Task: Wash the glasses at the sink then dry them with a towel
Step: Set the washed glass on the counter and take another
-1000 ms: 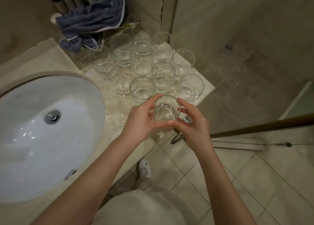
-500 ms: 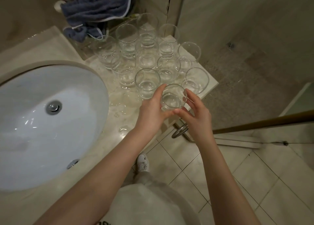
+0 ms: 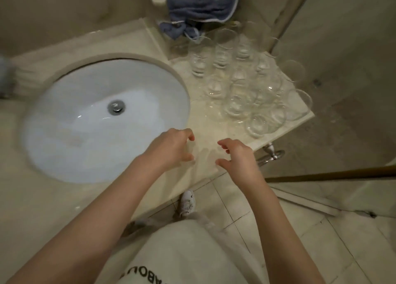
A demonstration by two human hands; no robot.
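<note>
Both hands, left (image 3: 171,147) and right (image 3: 236,155), hover empty, fingers loosely curled; reach gently for one glass (image 3: 256,125), avoiding its neighbours.

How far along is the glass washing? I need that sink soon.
Done: a cluster of clear drinking glasses stands on the wet marble counter. In hand: nothing; left hand and right hand hover empty. Left: whether they are dried is unclear; the blue towel lies behind them.

A beige marble counter (image 3: 70,208) is seen under dim light. Right of it, pale floor tiles (image 3: 321,236) are laid; behind it, a beige wall (image 3: 64,15) rises.
</note>
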